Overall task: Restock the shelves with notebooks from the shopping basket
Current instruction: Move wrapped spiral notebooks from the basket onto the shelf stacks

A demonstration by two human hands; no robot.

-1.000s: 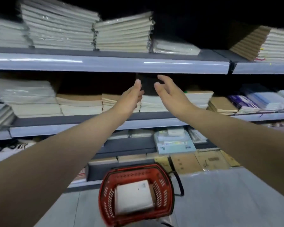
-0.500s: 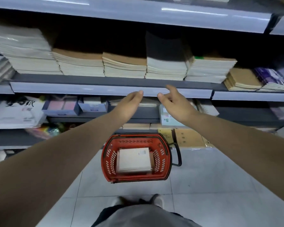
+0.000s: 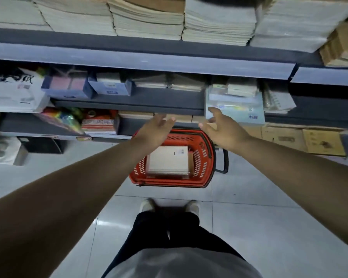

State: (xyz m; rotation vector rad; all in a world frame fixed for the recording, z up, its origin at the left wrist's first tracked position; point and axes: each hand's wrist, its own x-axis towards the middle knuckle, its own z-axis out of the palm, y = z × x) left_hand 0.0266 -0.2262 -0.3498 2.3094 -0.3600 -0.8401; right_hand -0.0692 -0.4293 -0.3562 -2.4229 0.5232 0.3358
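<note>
A red shopping basket (image 3: pixel 202 157) stands on the tiled floor in front of the shelving, with a stack of pale notebooks (image 3: pixel 168 160) lying flat inside it. Both my arms reach down towards it. My left hand (image 3: pixel 156 130) hovers over the basket's far left rim, fingers relaxed and empty. My right hand (image 3: pixel 222 129) hangs above the basket's far right corner, fingers spread and loosely bent, holding nothing. Tall stacks of notebooks (image 3: pixel 219 23) fill the grey shelf (image 3: pixel 141 61) at the top of the view.
Lower shelves hold boxes (image 3: pixel 109 85), wrapped packs (image 3: pixel 235 105) and colourful items (image 3: pixel 62 119). Brown cartons (image 3: pixel 301 139) sit on the floor at the right of the basket, a white bag (image 3: pixel 2 149) at the left. My feet (image 3: pixel 169 205) stand just behind the basket.
My view has tipped down from the shelves to the basket. Both hands have dropped from shelf height to just above the basket, still empty.
</note>
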